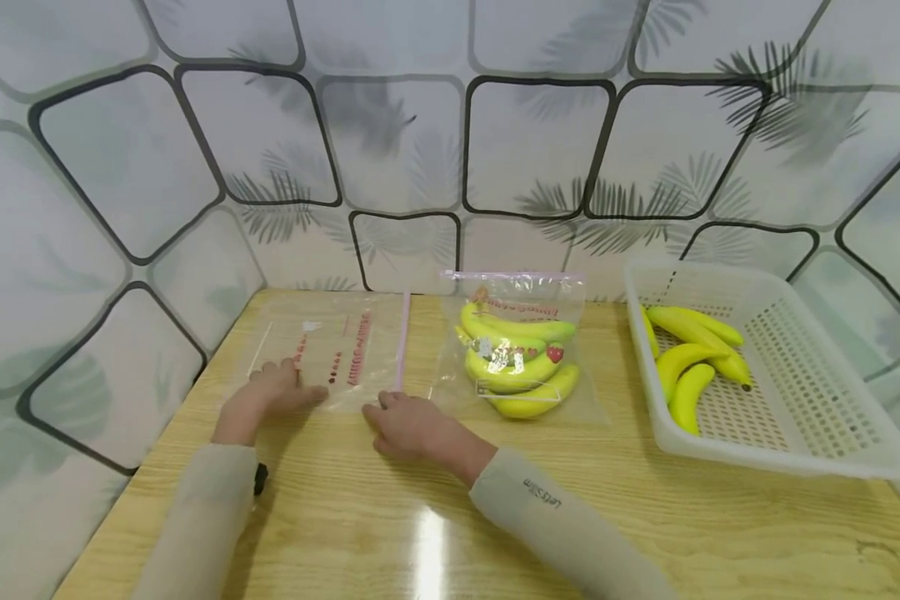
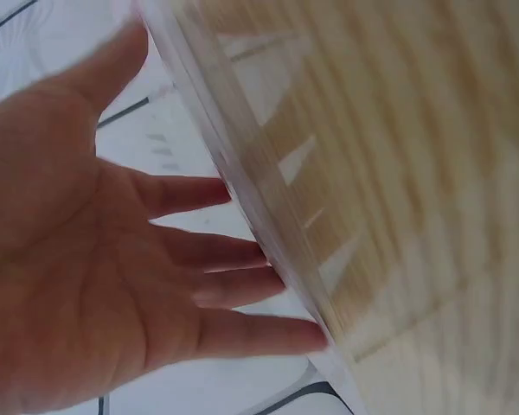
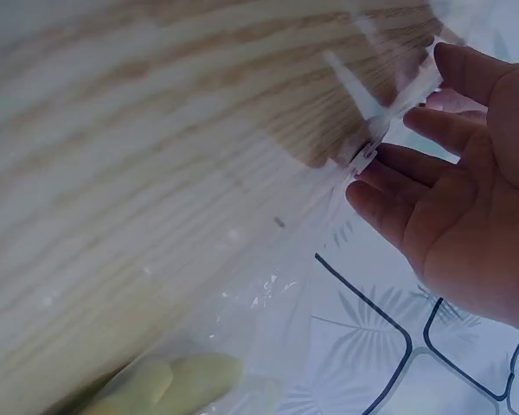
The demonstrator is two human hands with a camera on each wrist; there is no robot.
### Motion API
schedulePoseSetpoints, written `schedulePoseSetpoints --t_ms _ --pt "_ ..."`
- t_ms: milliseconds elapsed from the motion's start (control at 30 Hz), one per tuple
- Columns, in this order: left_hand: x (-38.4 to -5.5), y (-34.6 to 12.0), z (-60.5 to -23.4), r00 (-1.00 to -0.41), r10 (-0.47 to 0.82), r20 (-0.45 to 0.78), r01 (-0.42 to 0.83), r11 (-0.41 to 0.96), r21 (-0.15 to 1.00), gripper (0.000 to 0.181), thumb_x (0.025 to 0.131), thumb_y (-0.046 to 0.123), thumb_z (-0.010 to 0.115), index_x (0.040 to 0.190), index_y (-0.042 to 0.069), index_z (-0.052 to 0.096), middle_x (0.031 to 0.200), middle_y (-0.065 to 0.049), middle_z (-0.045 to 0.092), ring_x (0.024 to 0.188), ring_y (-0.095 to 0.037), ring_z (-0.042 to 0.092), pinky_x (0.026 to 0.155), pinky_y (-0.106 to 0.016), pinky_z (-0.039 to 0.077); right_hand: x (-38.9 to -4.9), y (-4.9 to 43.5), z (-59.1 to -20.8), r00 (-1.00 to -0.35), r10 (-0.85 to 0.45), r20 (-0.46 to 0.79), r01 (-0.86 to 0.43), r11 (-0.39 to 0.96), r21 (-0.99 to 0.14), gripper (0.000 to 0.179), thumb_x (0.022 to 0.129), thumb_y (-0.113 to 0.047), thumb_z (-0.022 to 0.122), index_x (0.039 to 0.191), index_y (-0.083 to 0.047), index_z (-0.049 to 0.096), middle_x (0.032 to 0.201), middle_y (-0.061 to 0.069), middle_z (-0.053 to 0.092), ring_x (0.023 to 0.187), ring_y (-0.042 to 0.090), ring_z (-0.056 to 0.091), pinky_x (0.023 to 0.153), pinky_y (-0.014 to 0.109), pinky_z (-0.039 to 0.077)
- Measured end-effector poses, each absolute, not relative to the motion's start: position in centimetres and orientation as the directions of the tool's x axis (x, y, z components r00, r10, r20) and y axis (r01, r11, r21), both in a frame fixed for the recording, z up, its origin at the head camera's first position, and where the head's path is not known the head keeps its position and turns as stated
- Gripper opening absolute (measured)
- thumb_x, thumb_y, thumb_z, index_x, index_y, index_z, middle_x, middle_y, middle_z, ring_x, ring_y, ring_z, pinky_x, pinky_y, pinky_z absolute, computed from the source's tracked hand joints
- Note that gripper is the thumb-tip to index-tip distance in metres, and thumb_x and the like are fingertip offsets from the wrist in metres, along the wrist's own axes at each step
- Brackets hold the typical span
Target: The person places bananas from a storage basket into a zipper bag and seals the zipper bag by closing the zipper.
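1. Flat zip bag point(image 1: 330, 329) at 10 o'clock from the tabletop's middle, red print up, lilac zip strip point(image 1: 402, 346) along its 3 o'clock edge!
2. Left hand point(image 1: 273, 390): open, fingers straight, tips touching the bag's near edge at its 7 o'clock.
3. Right hand point(image 1: 408, 427): open too, relaxed fingertips touching the strip's near end, thumb apart.
4. Over to 1 o'clock, a second zip bag point(image 1: 513, 276), loaded with yellow bananas point(image 1: 510, 382).
5. Between 2 and 3, a white basket point(image 1: 780, 463), more bananas point(image 1: 692, 398) bunched at its 9 o'clock side.
6. Underneath, a wood-grain table point(image 1: 322, 533), glare at 6; patterned wall covering point(image 1: 540, 142) behind at 12.
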State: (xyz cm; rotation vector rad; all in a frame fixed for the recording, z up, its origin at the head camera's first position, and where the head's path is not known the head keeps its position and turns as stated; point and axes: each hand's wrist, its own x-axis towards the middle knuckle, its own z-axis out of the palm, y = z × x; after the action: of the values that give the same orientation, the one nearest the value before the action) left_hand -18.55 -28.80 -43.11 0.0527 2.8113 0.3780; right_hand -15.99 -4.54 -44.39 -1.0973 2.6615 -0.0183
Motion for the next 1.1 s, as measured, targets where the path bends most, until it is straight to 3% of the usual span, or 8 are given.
schedulePoseSetpoints --t_ms 67,167,433,600,867,1000,1100 --pt "-18.4 -28.7 -43.0 -0.944 0.066 -0.323 -0.021 0.966 0.258 0.085 0.092 0.048 0.063 0.128 -0.024 0.037 0.118 -0.046 0.045 0.112 -0.061 0.047 0.097 -0.066 0.041 -15.9 -4.6 -44.3 -0.668 -0.703 -0.244 -0.691 0.708 -0.145 0.054 0.101 -0.032 0.053 0.152 -0.017 0.04 0.156 0.01 0.038 0.144 0.024 0.037 0.113 0.038 0.038" --pt "-18.4 -28.6 -43.0 -0.944 0.057 -0.324 -0.027 0.968 0.249 0.085 0.09 0.047 0.068 0.126 -0.024 0.036 0.117 -0.046 0.044 0.113 -0.061 0.045 0.099 -0.066 0.039 -16.1 -4.3 -44.2 -0.648 -0.721 -0.246 -0.694 0.692 -0.201 0.052 0.102 -0.03 0.05 0.151 -0.015 0.041 0.158 0.01 0.035 0.145 0.024 0.035 0.115 0.037 0.036" --pt "-18.8 -27.7 -42.9 -0.961 0.098 -0.258 0.032 0.968 0.251 0.057 0.087 0.032 0.073 0.116 -0.012 0.05 0.111 -0.036 0.048 0.108 -0.056 0.042 0.094 -0.064 0.038 -16.5 -4.1 -44.5 -0.617 -0.754 -0.223 -0.705 0.656 -0.27 0.047 0.103 -0.028 0.049 0.147 -0.011 0.046 0.158 0.012 0.034 0.145 0.024 0.036 0.116 0.033 0.034" --pt "-18.9 -26.9 -42.1 -0.956 0.086 -0.281 0.017 0.971 0.237 0.051 0.085 0.024 0.074 0.114 -0.011 0.052 0.11 -0.036 0.048 0.108 -0.058 0.044 0.094 -0.064 0.04 -16.6 -3.9 -44.3 -0.629 -0.751 -0.2 -0.694 0.658 -0.292 0.046 0.103 -0.025 0.049 0.147 -0.009 0.045 0.157 0.012 0.036 0.145 0.023 0.035 0.116 0.033 0.034" --pt "-19.2 -24.5 -41.9 -0.949 0.14 -0.284 0.086 0.978 0.193 0.036 0.09 0.012 0.05 0.119 -0.01 0.052 0.116 -0.037 0.05 0.109 -0.055 0.05 0.091 -0.064 0.045 -18.0 -2.4 -44.0 -0.708 -0.698 -0.108 -0.55 0.641 -0.535 0.04 0.104 -0.01 0.041 0.142 -0.001 0.048 0.146 0.017 0.047 0.135 0.029 0.047 0.11 0.038 0.041" --pt "-20.3 -22.4 -42.5 -0.973 0.136 -0.188 0.102 0.979 0.179 0.038 0.095 0.016 0.049 0.123 -0.009 0.051 0.115 -0.033 0.051 0.109 -0.053 0.052 0.088 -0.065 0.047 -19.0 -1.8 -44.2 -0.785 -0.62 0.0 -0.48 0.607 -0.634 0.036 0.1 -0.003 0.04 0.131 0.007 0.056 0.133 0.021 0.059 0.127 0.032 0.053 0.107 0.041 0.044" --pt "-21.4 -20.7 -42.8 -0.987 0.098 -0.125 0.078 0.984 0.159 0.043 0.098 0.021 0.052 0.13 -0.008 0.049 0.119 -0.034 0.052 0.108 -0.052 0.053 0.084 -0.063 0.05 -19.3 -1.5 -44.3 -0.861 -0.507 0.037 -0.378 0.588 -0.715 0.034 0.099 -0.003 0.041 0.123 0.008 0.063 0.123 0.02 0.066 0.111 0.029 0.063 0.095 0.039 0.052"
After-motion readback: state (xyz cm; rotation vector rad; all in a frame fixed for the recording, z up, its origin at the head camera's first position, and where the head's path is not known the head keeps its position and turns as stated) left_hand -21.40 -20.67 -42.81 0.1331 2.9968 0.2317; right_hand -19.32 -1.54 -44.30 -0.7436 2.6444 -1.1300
